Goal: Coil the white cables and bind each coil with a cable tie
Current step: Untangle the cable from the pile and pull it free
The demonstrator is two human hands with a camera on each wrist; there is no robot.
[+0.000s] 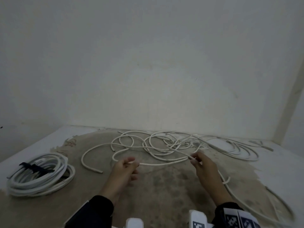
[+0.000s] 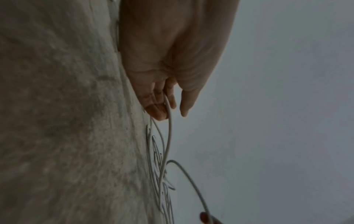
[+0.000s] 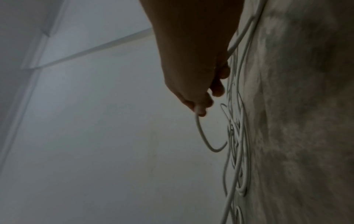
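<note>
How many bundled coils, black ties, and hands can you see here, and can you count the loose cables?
Bound white coils: 1
Black cable ties: 1
Hands, left and right, each pinching the same loose white cable: 2
Tangle of loose cables: overlapping, cannot be counted
Total counted: 4

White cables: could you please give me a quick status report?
Left hand and right hand each pinch the same white cable. One bound coil done, black tie on. Loose tangle behind, crossing the held cable's run.
</note>
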